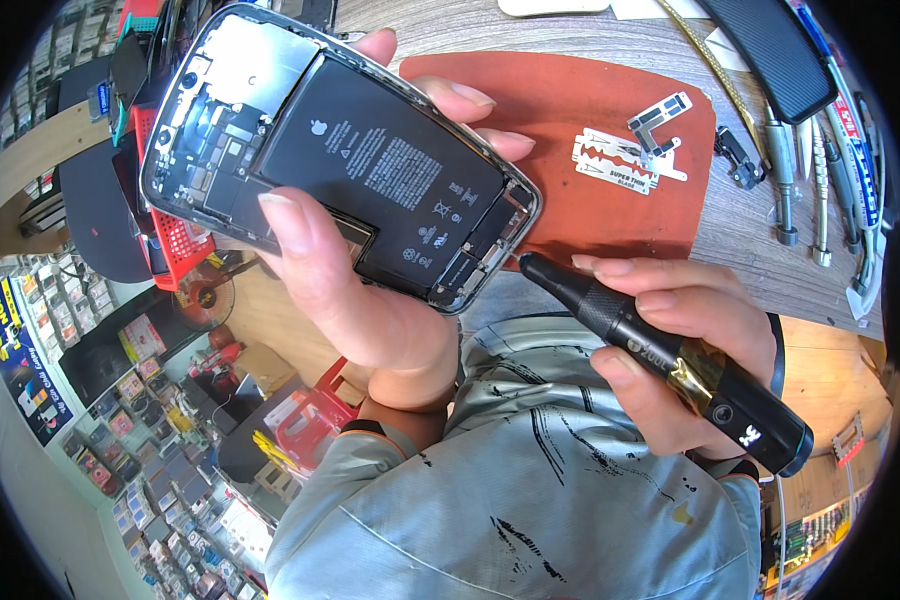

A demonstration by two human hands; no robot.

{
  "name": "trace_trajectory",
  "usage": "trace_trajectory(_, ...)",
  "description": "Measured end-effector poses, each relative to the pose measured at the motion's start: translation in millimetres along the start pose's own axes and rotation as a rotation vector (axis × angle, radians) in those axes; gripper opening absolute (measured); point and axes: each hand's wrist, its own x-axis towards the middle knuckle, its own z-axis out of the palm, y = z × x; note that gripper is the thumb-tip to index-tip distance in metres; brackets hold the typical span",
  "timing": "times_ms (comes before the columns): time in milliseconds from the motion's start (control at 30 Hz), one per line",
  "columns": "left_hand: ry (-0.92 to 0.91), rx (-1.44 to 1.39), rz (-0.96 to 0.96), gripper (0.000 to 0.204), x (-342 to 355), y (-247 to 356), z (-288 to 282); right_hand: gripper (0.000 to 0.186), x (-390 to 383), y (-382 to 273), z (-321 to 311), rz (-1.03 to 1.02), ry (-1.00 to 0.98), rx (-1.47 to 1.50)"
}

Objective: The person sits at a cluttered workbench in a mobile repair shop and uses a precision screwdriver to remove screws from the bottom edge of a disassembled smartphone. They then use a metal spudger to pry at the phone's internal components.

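Observation:
An opened phone (360, 150) lies tilted in my left hand (360, 300), its black battery (340, 180) and inner boards exposed. My thumb presses over its near edge while the other fingers wrap its far edge. In my right hand (680, 330) is a black pen-shaped electric screwdriver (610, 310), gripped between thumb and fingers. Its tip points at the phone's lower right corner; whether it touches a screw there is too small to tell. Beyond the hands, a razor blade (615, 165) and a small metal bracket (660, 120) rest on a red-brown mat (560, 90).
At the right of the wooden table (750, 240) lie several screwdrivers (822, 200) and a black phone-shaped item (775, 50). A small black part (738, 160) sits beside the mat. At the left stands a red plastic basket (175, 245).

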Motion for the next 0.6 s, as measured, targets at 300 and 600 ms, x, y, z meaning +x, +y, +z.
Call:
trace_trajectory(300, -0.001, 0.008, 0.035, 0.079, 1.2, -1.8, -1.7, 0.05, 3.6, -2.9, -0.2, 0.013, -0.014, -0.048)
trace_trajectory(600, 0.018, 0.02, 0.058, 0.077, 0.3, -3.3, 0.3, 0.048, 3.6, -2.9, 1.1, 0.027, -0.004, -0.023)
